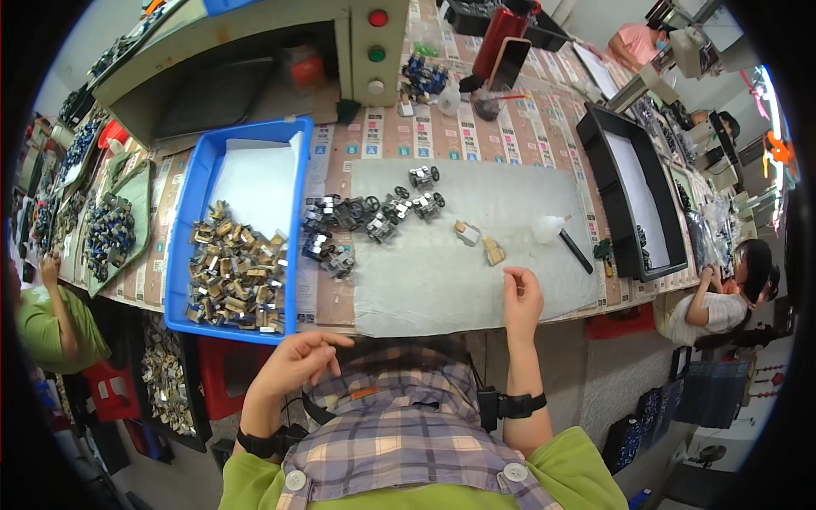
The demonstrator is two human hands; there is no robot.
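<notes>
My left hand (308, 361) hovers at the table's front edge, right by the near corner of the blue tray (301, 212). Its index finger stretches out, the others curl loosely, and nothing is in it. Over the front of the grey mat (425, 310) is my right hand (522, 297), thumb and fingers drawn together; whatever they may pinch is too small to make out. Just beyond its fingertips lies a gold-coloured metal piece (494, 251). A silver and gold piece (467, 233) rests beside that. Several dark and silver small parts with black wheels (382, 223) cluster on the mat's left.
Gold metal pieces (234, 280) heap inside the blue tray. A white squeeze bottle (548, 228) and a black stick (576, 252) lie at the mat's right. Beyond stand a black tray (605, 187), a phone (510, 64) and a machine housing (361, 51). Other people sit on both sides.
</notes>
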